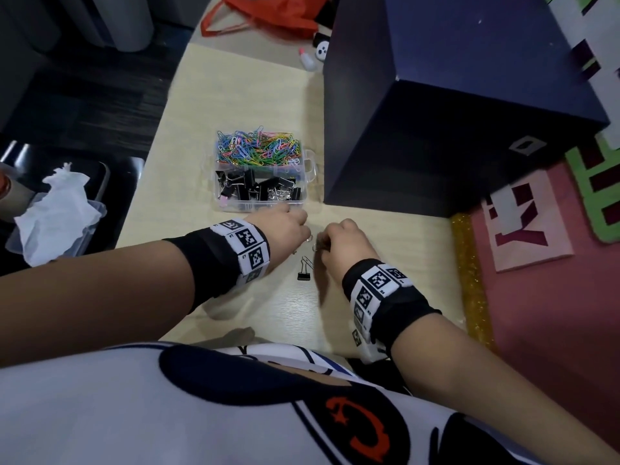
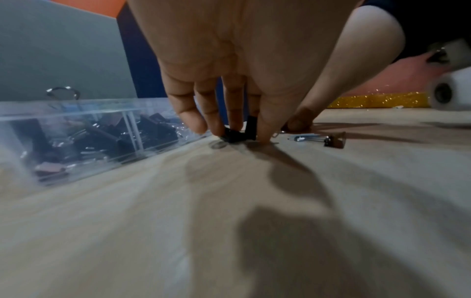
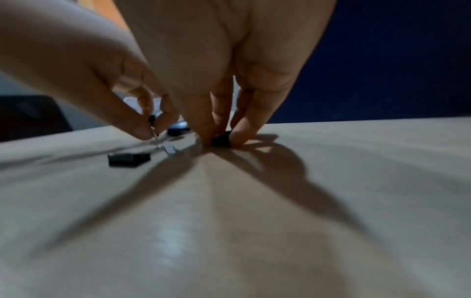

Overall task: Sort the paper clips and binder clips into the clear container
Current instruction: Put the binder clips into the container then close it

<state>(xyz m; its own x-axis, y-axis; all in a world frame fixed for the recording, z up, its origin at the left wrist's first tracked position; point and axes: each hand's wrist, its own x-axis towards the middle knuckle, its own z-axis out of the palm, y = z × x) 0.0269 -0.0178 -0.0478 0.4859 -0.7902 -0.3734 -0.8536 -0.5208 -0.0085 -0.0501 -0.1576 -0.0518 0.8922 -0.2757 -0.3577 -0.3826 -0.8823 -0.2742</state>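
Note:
The clear container (image 1: 310, 169) stands on the table, with coloured paper clips (image 1: 258, 146) in its far compartment and black binder clips (image 1: 258, 189) in the near one. Just in front of it my left hand (image 1: 306, 230) pinches a small black binder clip (image 2: 251, 129) against the table top. My right hand (image 1: 322, 242), close beside the left, has its fingertips curled round another black binder clip (image 3: 220, 141) that rests on the table. A third binder clip (image 1: 304, 270) lies loose between my wrists, wire handles pointing away from me.
A large dark blue box (image 1: 436, 112) stands right of the container, close to my right hand. A gold glitter strip (image 1: 468, 273) borders the table's right edge. Crumpled tissue in a plastic bin (image 1: 57, 213) sits off the left edge; an orange bag (image 1: 268, 11) lies far back.

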